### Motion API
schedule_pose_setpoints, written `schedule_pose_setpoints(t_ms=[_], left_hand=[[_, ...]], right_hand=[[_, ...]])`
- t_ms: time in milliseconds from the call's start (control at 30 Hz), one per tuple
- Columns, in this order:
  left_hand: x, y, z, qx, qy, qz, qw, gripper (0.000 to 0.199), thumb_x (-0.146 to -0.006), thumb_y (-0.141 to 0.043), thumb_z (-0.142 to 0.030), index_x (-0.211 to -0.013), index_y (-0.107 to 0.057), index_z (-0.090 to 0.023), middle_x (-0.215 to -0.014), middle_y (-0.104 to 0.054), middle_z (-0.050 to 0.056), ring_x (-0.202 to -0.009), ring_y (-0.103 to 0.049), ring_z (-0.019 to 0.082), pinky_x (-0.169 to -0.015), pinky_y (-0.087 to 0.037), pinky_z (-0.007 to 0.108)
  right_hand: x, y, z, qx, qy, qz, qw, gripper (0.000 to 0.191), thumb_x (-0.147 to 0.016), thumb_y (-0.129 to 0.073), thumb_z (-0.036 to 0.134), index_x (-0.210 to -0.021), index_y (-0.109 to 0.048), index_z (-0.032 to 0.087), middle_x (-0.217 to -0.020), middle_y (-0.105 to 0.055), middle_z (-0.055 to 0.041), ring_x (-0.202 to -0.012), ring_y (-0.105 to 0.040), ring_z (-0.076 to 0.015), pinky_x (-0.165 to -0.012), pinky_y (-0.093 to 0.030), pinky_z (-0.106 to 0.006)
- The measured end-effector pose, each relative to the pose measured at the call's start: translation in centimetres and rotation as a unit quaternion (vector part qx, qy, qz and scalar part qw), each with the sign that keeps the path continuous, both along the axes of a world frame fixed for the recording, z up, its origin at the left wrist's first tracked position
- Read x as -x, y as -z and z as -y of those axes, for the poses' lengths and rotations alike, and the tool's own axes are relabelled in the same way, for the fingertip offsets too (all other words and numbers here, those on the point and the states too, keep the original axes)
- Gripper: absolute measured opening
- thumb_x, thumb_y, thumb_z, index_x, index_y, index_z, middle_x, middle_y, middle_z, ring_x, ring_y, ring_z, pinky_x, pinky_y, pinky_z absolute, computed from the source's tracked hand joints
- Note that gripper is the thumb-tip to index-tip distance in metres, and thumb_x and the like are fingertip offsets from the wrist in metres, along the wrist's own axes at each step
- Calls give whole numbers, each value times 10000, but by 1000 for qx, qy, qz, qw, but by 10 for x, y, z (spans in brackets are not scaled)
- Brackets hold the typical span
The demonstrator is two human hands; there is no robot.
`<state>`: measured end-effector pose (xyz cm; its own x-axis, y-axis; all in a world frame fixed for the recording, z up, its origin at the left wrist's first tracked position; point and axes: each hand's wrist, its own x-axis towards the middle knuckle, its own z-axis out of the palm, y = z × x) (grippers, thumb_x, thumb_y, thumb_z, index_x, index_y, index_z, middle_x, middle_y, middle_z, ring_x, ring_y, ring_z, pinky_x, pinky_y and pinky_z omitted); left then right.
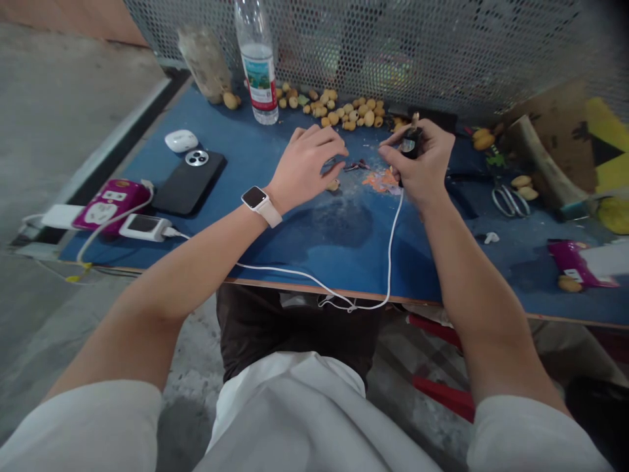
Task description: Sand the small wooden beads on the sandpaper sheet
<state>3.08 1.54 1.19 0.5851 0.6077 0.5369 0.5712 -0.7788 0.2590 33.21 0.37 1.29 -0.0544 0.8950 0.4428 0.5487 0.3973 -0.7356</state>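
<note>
My right hand (423, 157) is closed around a small black corded tool (411, 142) with a brass-coloured tip pointing up; its exact kind is unclear. A white cable (392, 242) hangs from it and loops along the table's front edge. My left hand (312, 160), with a watch (255, 198) on the wrist, hovers palm down, fingers curved and apart from the thumb. Just below its thumb lies a small tan piece (333, 185). Dark scraps (358, 165) and orange-pink shavings (381, 181) lie on the blue table between the hands.
Along the mesh panel (442, 59) lie several round yellow-brown fruits (351, 113) and a water bottle (258, 72). A phone (190, 183), white earbud case (181, 141) and purple power strip (114, 204) are left. Scissors (511, 200) and a purple packet (572, 263) are right.
</note>
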Motion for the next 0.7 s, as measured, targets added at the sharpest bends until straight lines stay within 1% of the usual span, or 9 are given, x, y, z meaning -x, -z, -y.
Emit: schedule_pose_setpoints(t_ms=[67,100,200,267,367,467,533,633,700], left_hand=[[-1,5,-3,23,-17,-31,999,294,-1202,-672,-423,-1396,-841,-280,-1471,-818,140,-1450,-724,415,-1263,-552,614],[-2,8,-4,38,-24,-51,998,315,-1169,-700,-425,-1392,-844,-255,-1461,-816,150,-1431,-731,427,-1254,-553,614],[-7,15,-5,82,-31,-114,990,409,-1083,-765,-459,-1372,-849,-183,-1400,-817,186,-1343,-763,438,-1191,-581,581],[-9,18,-7,95,-29,-137,986,375,-1076,-753,-446,-1315,-861,-179,-1338,-830,182,-1283,-781,412,-1135,-604,532],[-9,20,-10,89,-30,-137,986,280,-1095,-682,-364,-1215,-876,-201,-1266,-846,159,-1225,-800,374,-1080,-619,490],[-6,21,-15,87,-44,-135,986,263,-1085,-665,-320,-1178,-877,-196,-1252,-852,161,-1193,-811,369,-1065,-625,490],[-4,21,-17,88,-57,-139,985,255,-1080,-669,-313,-1183,-871,-195,-1263,-853,161,-1195,-813,366,-1077,-623,489],[-2,21,-19,91,-60,-131,985,285,-1072,-683,-295,-1293,-837,-203,-1270,-860,149,-1212,-811,354,-1097,-614,477],[-1,21,-19,93,-55,-118,987,308,-1067,-685,-275,-1345,-800,-206,-1261,-867,142,-1200,-809,346,-1079,-614,469]], right_hand=[[-8,13,-14,-41,56,22,997,384,-938,-946,733,-1073,-830,392,-1099,-919,-84,-1166,-835,-418,-1040,-711,-684],[-10,20,-21,-48,73,40,995,375,-951,-936,700,-1076,-833,362,-1105,-912,-103,-1166,-843,-430,-1058,-714,-693],[-7,35,-39,-26,96,107,989,318,-993,-889,606,-1096,-849,308,-1119,-903,-141,-1158,-860,-453,-1105,-726,-703],[-2,40,-48,-14,113,143,983,285,-1019,-857,562,-1119,-862,296,-1145,-910,-158,-1159,-860,-462,-1141,-722,-708],[-1,43,-55,-4,126,189,974,274,-1049,-823,528,-1170,-868,286,-1209,-909,-183,-1223,-841,-483,-1200,-689,-730],[-12,44,-53,15,132,219,967,258,-1039,-826,492,-1162,-853,267,-1243,-892,-205,-1289,-811,-513,-1229,-644,-770],[-22,43,-47,29,130,226,965,207,-1020,-840,457,-1099,-833,266,-1217,-887,-201,-1259,-813,-506,-1229,-633,-766],[-35,40,-37,36,119,225,967,132,-967,-873,383,-993,-792,282,-1129,-888,-169,-1154,-830,-465,-1188,-652,-712],[-37,38,-34,37,108,223,968,136,-916,-898,332,-952,-773,290,-1081,-890,-152,-1104,-831,-445,-1149,-668,-677]])
